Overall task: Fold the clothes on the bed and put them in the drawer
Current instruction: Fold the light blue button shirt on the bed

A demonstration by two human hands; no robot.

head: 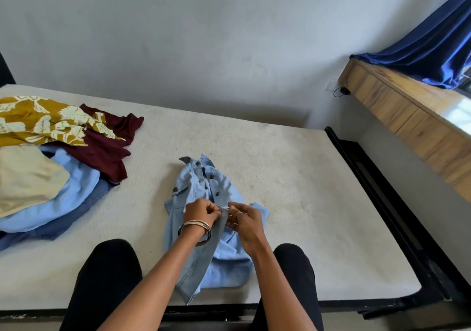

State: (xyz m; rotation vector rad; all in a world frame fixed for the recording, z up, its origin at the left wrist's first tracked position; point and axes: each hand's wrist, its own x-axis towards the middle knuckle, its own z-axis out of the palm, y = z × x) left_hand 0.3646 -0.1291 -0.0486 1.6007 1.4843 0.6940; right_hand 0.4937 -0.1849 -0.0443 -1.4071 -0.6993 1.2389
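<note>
While the denim shirt point(204, 190) lies on the bed point(293, 177), fingers point(214, 209) of 2 hands pinch its placket.

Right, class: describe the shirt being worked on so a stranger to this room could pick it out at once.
Start at the white mattress against the grey wall. A heap of clothes sits at its left, and nearer the middle, by the front edge, lies the pale denim shirt. It lies alone, has dark round buttons, and is the only garment that both hands, the left hand and the right hand, pinch.
</note>
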